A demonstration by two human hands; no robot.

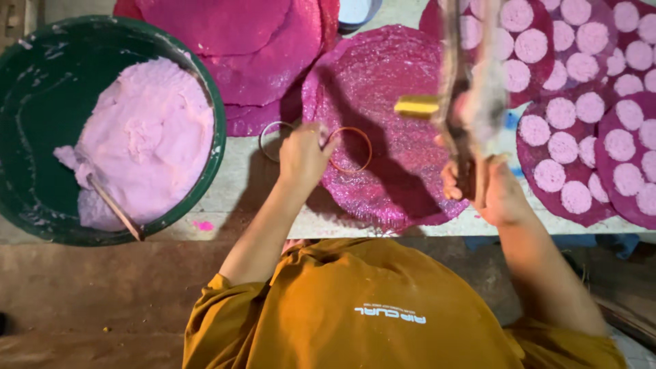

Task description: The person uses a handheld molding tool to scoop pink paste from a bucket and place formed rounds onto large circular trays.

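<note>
My left hand (pixel 304 154) rests at the near edge of a round magenta mat (pixel 383 75) and pinches two thin ring moulds: a grey one (pixel 268 140) to its left, off the mat, and a brown one (pixel 350 149) on the mat. My right hand (pixel 493 191) is closed round a long wooden tool (pixel 456 82). The tool stands up toward the camera, is blurred, and is smeared with pale paste. A small yellow block (pixel 417 106) shows beside the tool; whether it is fixed to the tool I cannot tell.
A green basin (pixel 31 102) at the left holds pale pink dough (pixel 147 137) and a wooden stick (pixel 113 208). Stacked magenta mats (pixel 253 41) lie at the back. At the right, mats (pixel 529 160) carry several pink discs (pixel 581 67). The table's front edge (pixel 225 229) runs below my hands.
</note>
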